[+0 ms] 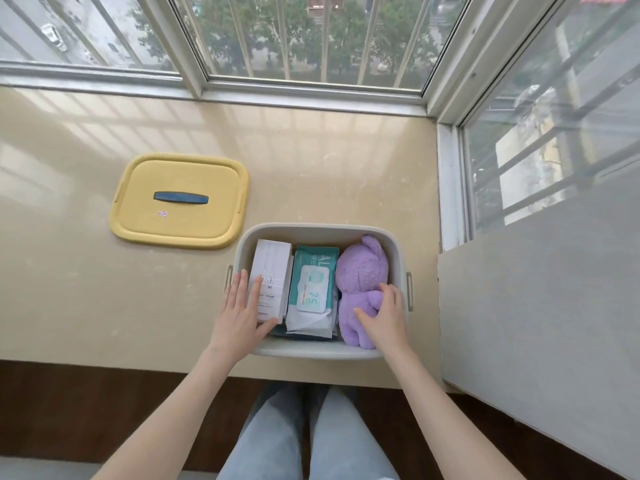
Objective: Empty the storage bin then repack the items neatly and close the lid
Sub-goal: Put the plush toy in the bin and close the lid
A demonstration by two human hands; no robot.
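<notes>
A pale grey storage bin (311,230) stands open on the beige sill near its front edge. Inside, side by side, are a white box (272,268) on the left, a teal pack of wet wipes (313,289) in the middle and a purple plush toy (362,271) on the right. My left hand (240,311) lies flat with spread fingers on the white box and the bin's left rim. My right hand (384,313) rests on the plush toy's lower body, fingers curled over it. The yellow lid (180,202) with a dark blue handle lies flat to the bin's upper left.
The beige sill (104,289) runs wide to the left and behind the bin. Window frames and bars close off the back and right. A grey board (536,306) stands close on the bin's right. My legs in jeans show below the sill's edge.
</notes>
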